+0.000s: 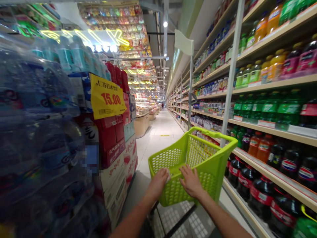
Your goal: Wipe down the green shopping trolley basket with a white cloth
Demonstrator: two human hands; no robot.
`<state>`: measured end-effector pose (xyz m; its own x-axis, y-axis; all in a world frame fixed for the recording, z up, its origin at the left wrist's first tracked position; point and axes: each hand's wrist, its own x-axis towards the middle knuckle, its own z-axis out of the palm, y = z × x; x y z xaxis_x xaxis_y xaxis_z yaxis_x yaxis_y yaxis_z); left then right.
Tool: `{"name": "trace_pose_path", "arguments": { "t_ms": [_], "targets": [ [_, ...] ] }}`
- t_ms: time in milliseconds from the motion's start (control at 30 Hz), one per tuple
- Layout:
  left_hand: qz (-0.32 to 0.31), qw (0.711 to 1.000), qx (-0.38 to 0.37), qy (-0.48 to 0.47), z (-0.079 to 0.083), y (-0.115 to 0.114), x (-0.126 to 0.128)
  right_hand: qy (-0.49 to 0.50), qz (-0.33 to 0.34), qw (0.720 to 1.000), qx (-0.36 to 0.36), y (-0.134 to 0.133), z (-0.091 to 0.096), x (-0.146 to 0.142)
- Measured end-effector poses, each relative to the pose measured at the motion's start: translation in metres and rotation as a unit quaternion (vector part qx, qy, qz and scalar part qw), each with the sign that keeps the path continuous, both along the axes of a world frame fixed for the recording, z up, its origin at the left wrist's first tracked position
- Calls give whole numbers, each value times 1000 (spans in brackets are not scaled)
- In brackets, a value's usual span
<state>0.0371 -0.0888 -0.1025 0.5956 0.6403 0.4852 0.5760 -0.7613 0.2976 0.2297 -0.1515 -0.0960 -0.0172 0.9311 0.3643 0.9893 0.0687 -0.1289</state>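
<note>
A lime-green shopping cart (210, 185) with a perforated plastic basket stands in front of me, turned at a slant. My left hand (159, 180) is closed at the basket's near rim, its fingers curled round a small white thing that looks like tissue. At the same rim, to the right, my right hand (191, 181) lies over the edge with its fingers apart and nothing visible in it. Inside, the visible part of the basket shows only green plastic. Below the basket runs a dark frame bar (182, 219).
Shelves of soda bottles (269, 105) line the right side close to the cart. On the left rise wrapped water bottles (49, 148) and stacked drink cartons (119, 158) with a yellow price sign (106, 97). A tiled aisle (160, 122) runs ahead past wooden display bins (141, 125).
</note>
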Motion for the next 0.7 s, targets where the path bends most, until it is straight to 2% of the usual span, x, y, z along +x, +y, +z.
{"name": "trace_pose_path", "arguments": {
  "t_ms": [67,133,233,333,400,467,533,567,600,700],
  "targets": [
    [32,999,-13,-2,-3,3,-21,9,-5,1000,-13,-1,1,6],
    [35,999,-16,-17,-10,-1,-25,27,-22,999,-15,0,1,11],
    [-39,999,5,-22,-23,-16,-3,54,-9,999,-3,2,-5,8],
    [-82,996,26,1,-23,-19,9,62,34,997,14,2,-13,5],
    [-60,998,20,19,-17,-10,-2,66,37,997,22,1,-16,7],
    [2,1000,2,26,-10,3,-22,70,33,997,29,0,-19,12],
    [61,998,-11,18,-8,9,-33,73,29,996,43,0,-21,16],
    [70,997,-10,10,-11,9,-32,75,28,995,52,1,-22,17],
    [59,998,-3,2,-15,6,-27,76,28,995,61,1,-23,19],
    [-35,998,47,-14,-32,-12,6,82,32,993,80,2,-22,21]
  ]
}}
